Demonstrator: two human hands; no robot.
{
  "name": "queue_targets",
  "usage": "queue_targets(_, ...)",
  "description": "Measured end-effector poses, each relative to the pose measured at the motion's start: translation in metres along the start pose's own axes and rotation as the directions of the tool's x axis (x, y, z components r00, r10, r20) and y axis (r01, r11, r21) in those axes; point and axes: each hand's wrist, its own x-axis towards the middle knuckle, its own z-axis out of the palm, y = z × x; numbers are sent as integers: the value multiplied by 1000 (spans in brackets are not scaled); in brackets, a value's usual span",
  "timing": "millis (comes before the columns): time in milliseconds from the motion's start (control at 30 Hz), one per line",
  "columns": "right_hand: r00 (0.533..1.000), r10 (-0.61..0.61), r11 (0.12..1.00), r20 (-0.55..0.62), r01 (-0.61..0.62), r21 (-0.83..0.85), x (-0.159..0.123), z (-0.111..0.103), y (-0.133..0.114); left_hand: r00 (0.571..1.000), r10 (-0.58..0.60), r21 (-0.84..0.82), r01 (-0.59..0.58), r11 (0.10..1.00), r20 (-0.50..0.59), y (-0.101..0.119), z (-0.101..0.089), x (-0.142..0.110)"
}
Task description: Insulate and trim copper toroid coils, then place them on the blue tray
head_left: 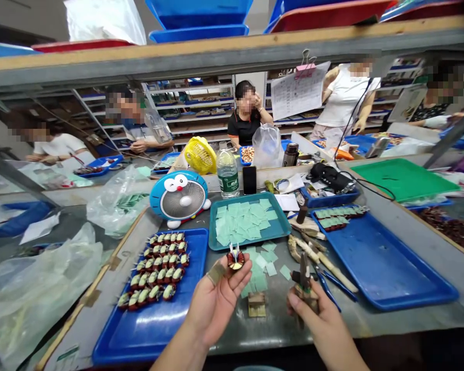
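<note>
Toroidal coil (235,259), wound in copper-red wire with pale leads standing upward, is positioned above the bench, gripped at the fingertips of the left hand (216,301). The left thumb and fingers are closed together on the coil, and one digit carries a wrap of tan tape (216,273). The right hand (317,314) is clamped around the handles of small pliers (303,278), with the tips pointing upward. Loose green paper squares (260,270) lie on the bench between the hands. A blue tray (203,257) at left holds rows of wound coils (158,273). A teal tray (247,243) beyond the hands holds more green paper squares. A second blue tray (386,304) at right holds a short row of coils with green strips (334,216). Wooden sticks (325,260) lie beside its left edge.
</note>
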Motion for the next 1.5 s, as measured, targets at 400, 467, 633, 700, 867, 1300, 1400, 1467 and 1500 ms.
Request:
queue_targets(400,1000,-4,999,10,5,-33,-5,26,-19,982,41,-41,-34,999,185,5,-24,-1)
queue_targets(467,999,-18,1000,47,19,-25,-4,29,-21,977,48,-23,-45,999,206,6,-25,-2)
queue_targets(633,995,-42,998,95,47,-49,-3,30,-24,971,67,14,-72,997,228,6,-26,-3)
queue_targets(700,994,-48,998,102,51,-31,-3,31,-27,971,71,38,-81,996,228,5,-26,-2)
queue_targets(867,977,-61,985,206,25,173,-7,49,-46,959,119,115,-153,981,257,0,-19,-1)
queue_targets(1300,929,-50,786,366,-189,589,-12,91,-88,938,30,314,-145,938,345,-9,-14,-1)
queue_targets(1400,933,-52,791,356,-179,585,-11,87,-88,931,13,304,-132,944,365,-8,-13,0)
queue_targets(1467,946,-38,854,322,-136,502,-9,70,-80,930,26,286,-139,948,366,-6,-13,0)
queue_targets(1500,962,-29,904,273,-91,417,-7,57,-72,933,44,273,-150,950,358,-4,-13,1)
